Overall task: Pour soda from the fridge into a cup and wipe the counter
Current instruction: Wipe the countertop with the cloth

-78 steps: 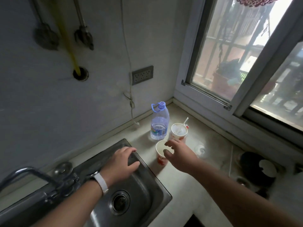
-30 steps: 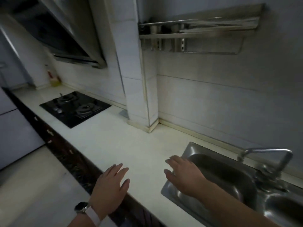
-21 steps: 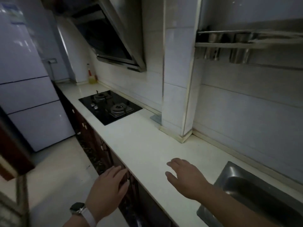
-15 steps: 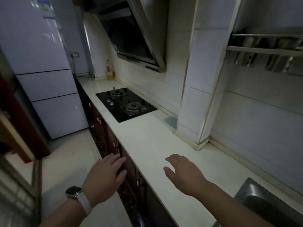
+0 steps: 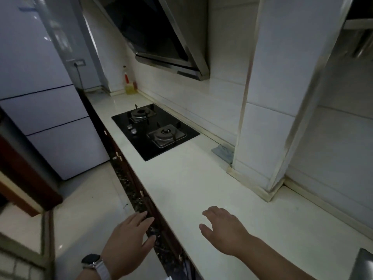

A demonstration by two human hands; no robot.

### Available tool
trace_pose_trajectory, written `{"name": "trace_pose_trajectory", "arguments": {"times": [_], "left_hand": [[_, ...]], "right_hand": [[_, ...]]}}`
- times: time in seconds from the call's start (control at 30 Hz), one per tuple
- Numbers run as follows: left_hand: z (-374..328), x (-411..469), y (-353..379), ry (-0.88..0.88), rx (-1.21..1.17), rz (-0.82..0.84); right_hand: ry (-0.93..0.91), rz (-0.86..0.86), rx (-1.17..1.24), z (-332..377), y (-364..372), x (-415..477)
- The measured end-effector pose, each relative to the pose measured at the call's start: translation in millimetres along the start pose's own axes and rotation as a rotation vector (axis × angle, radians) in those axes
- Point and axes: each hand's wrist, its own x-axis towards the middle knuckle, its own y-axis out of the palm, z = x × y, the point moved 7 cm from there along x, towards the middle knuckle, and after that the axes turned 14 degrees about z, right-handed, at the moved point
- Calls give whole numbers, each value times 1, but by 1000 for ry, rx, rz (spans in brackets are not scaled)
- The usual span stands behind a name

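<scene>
A tall pale fridge (image 5: 40, 98) stands at the far left, its doors closed, at the end of the long white counter (image 5: 191, 178). My left hand (image 5: 129, 245), with a watch on the wrist, hovers open over the floor by the counter's front edge. My right hand (image 5: 224, 229) floats open above the counter, fingers spread, holding nothing. A grey-blue cloth (image 5: 223, 153) lies on the counter against the tiled pillar. No cup or soda bottle is in view.
A black two-burner gas hob (image 5: 155, 131) is set into the counter under a slanted range hood (image 5: 153, 33). A yellow oil bottle (image 5: 129, 83) stands in the far corner. Dark cabinets (image 5: 131, 182) line the counter front. A sink corner (image 5: 362, 263) shows at bottom right.
My view has swung left from the sink and cups by the window along the counter, bringing the hob and fridge nearer. Both hands stay open and empty, held in front of me.
</scene>
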Motion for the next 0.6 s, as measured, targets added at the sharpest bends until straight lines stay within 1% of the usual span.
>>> {"name": "trace_pose_trajectory", "arguments": {"times": [0.1, 0.23, 0.37, 0.5, 0.6], "left_hand": [[-2, 45, -22, 43, 33, 21], [-8, 96, -55, 92, 39, 7], [-16, 137, -78, 145, 68, -15], [-35, 178, -94, 242, 67, -17], [-46, 210, -104, 289, 104, -63]], "right_hand": [[27, 23, 18, -20, -14, 34], [56, 11, 61, -42, -41, 68], [81, -42, 107, -55, -68, 83], [129, -110, 143, -77, -93, 88], [184, -147, 172, -96, -105, 94]]}}
